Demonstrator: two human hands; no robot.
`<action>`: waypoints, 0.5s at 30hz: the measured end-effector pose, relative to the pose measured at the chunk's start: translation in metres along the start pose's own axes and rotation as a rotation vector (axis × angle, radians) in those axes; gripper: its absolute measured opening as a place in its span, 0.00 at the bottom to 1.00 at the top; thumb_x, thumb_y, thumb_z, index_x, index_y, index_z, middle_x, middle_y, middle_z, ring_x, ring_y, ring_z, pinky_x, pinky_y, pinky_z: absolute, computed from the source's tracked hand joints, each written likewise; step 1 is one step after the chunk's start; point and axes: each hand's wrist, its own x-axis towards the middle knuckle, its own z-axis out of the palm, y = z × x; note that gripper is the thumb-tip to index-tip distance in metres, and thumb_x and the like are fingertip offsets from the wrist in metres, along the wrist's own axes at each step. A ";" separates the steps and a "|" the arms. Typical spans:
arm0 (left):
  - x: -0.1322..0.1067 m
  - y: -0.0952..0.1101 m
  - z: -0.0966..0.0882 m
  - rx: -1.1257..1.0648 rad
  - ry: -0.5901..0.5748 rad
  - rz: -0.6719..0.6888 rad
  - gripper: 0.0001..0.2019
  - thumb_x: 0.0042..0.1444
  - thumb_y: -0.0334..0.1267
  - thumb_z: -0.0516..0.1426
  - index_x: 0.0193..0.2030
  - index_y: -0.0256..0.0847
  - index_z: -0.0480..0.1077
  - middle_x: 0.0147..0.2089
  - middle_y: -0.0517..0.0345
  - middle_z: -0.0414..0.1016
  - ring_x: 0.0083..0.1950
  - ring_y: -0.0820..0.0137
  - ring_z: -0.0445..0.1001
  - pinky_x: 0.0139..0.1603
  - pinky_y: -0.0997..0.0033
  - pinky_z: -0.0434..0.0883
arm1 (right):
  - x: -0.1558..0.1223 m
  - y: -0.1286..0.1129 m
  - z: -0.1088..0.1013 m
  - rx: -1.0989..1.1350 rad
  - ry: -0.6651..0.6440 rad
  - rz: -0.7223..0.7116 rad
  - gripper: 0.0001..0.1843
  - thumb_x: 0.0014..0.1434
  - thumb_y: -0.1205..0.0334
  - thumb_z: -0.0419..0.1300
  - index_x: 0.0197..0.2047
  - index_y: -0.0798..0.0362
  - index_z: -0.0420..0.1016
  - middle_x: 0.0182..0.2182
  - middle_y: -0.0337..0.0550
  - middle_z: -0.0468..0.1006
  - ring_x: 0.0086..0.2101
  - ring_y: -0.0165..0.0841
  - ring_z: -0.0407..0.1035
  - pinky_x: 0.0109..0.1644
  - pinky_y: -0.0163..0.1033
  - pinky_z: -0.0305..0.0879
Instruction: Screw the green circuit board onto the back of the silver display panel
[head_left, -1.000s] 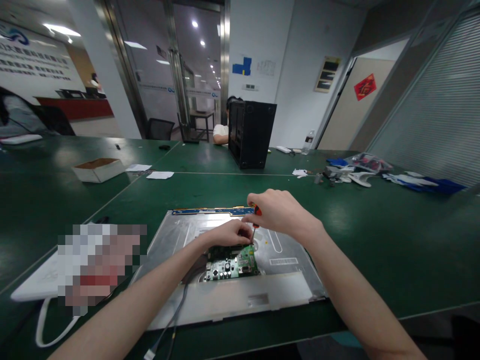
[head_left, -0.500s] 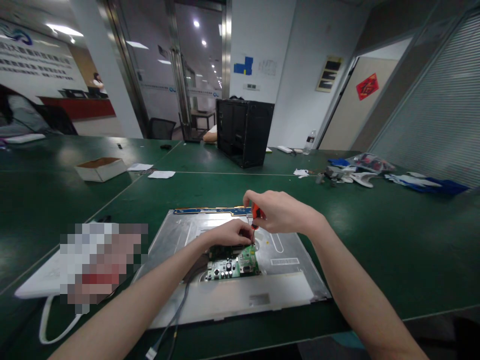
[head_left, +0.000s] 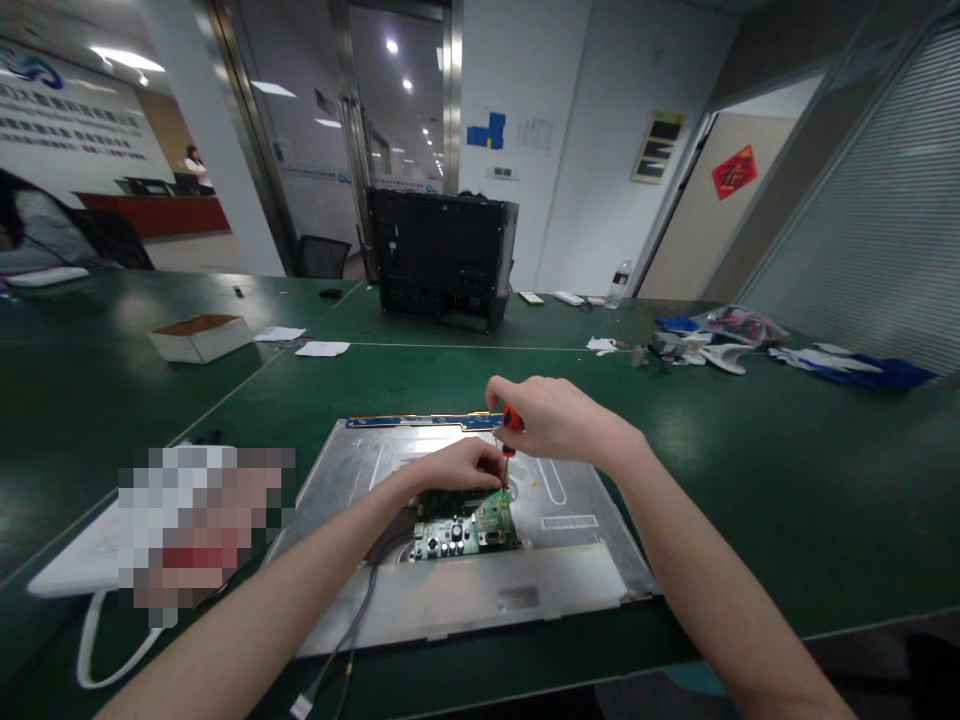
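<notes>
A silver metal monitor back panel [head_left: 570, 560] lies flat on the green table, with a green circuit board [head_left: 469, 530] near its middle. My right hand [head_left: 551, 418] is closed around a screwdriver with an orange-red handle [head_left: 511, 420], held upright, tip down at the board's far right corner. My left hand [head_left: 457, 465] rests on the board's far edge, its fingertips pinched close around the screwdriver shaft near the tip. A grey cable [head_left: 352, 630] runs from the board toward the table's front edge.
A black monitor housing [head_left: 442, 255] stands upright at the far side of the table. A shallow cardboard box [head_left: 199, 337] and papers [head_left: 321, 349] lie at the far left. Gloves and small parts [head_left: 720, 345] are scattered at the far right. A white object [head_left: 71, 570] lies left.
The black housing at the far side has turned, now showing its broad back face. My right hand has shifted slightly on the screwdriver handle; my left hand stays at the board.
</notes>
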 end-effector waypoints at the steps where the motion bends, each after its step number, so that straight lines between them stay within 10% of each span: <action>1: 0.000 0.000 0.000 0.007 0.003 0.001 0.07 0.51 0.31 0.57 0.36 0.36 0.75 0.33 0.59 0.77 0.35 0.70 0.72 0.36 0.74 0.65 | -0.001 0.000 0.000 0.018 -0.007 -0.015 0.14 0.56 0.59 0.58 0.46 0.50 0.67 0.31 0.40 0.76 0.28 0.32 0.66 0.27 0.35 0.46; 15: -0.002 0.003 0.002 -0.010 0.037 0.009 0.05 0.50 0.32 0.58 0.34 0.37 0.74 0.32 0.59 0.75 0.34 0.71 0.71 0.37 0.74 0.65 | 0.001 0.000 -0.003 -0.079 -0.012 0.104 0.15 0.57 0.45 0.60 0.37 0.49 0.73 0.29 0.41 0.77 0.30 0.34 0.69 0.26 0.36 0.45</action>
